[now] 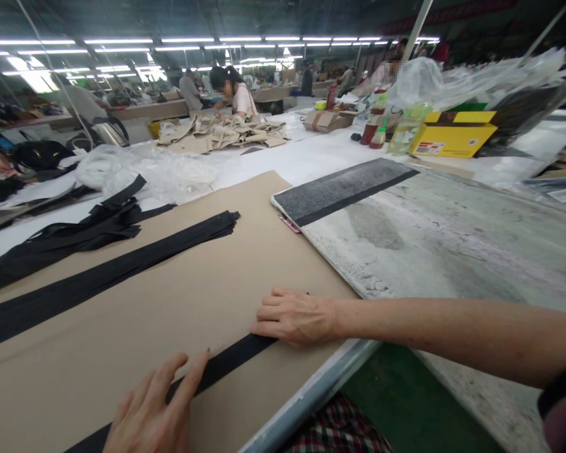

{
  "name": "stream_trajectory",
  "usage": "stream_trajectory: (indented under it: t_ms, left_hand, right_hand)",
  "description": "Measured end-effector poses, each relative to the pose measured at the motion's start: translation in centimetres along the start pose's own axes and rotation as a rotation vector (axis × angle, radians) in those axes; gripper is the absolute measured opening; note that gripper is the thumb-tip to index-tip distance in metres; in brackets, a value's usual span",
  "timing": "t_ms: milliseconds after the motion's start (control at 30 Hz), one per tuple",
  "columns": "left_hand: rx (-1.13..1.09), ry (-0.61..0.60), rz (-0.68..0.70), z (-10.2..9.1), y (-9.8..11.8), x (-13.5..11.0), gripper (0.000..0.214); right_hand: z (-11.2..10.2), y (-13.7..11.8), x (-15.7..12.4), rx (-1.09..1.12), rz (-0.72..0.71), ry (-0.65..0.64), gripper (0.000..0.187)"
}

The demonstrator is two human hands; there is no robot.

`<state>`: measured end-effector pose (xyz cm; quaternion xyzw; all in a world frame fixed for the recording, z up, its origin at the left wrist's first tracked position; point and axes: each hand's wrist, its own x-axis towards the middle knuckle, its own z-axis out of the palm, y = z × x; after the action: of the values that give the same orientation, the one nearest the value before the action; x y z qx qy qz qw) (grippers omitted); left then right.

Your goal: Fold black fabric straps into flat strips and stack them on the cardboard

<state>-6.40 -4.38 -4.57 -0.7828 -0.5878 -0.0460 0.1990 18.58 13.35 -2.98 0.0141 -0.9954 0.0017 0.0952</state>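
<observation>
A long black fabric strip (238, 353) lies slantwise across a tan sheet (207, 283) near the table's front edge. My left hand (155, 409) rests over the strip at the lower left, fingers stretched and apart, index and thumb close to the strip's edges. My right hand (295, 316) lies palm down over the strip's far right part, its fingers bent a little and side by side on the sheet. This hand hides that part of the strip. A layered stack of black strips (117, 267) lies farther back on the same sheet.
A loose heap of black strips (85, 229) sits at the left. At right is a stained grey board (434, 245) bearing a dark grey strip (344, 189). Behind stand bottles, a yellow box (453, 135) and clear plastic. A co-worker (240, 97) bends over tan pieces.
</observation>
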Motion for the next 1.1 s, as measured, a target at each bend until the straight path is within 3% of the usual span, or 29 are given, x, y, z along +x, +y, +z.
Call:
stream_trajectory:
  t_ms: [133,267,500,767,933,1100]
  left_hand:
    - [-0.157,0.048,0.149,0.8,2.9,2.6,0.06]
    - [-0.154,0.01,0.134,1.6,5.0,3.0,0.066]
    - [-0.114,-0.031,0.115,0.9,5.2,3.0,0.07]
    - [-0.126,-0.06,0.086,0.6,5.9,3.4,0.071]
    - [-0.093,-0.032,0.088,0.9,5.9,3.2,0.071]
    - [-0.072,0.012,0.083,1.0,5.8,2.5,0.072]
  right_hand:
    - [0.0,0.1,-0.1,0.038,0.036,-0.006,0.019]
    - [-0.1,0.4,-0.6,0.032,0.034,-0.022,0.017]
    - [-0.9,0.3,-0.2,0.085,0.121,-0.017,0.016]
    - [-0.9,0.1,1.7,0.025,0.106,-0.079,0.015]
    - [-1.1,0.0,2.6,0.363,0.421,-0.144,0.013]
    - [-2.3,0.8,2.5,0.537,0.403,-0.185,0.022]
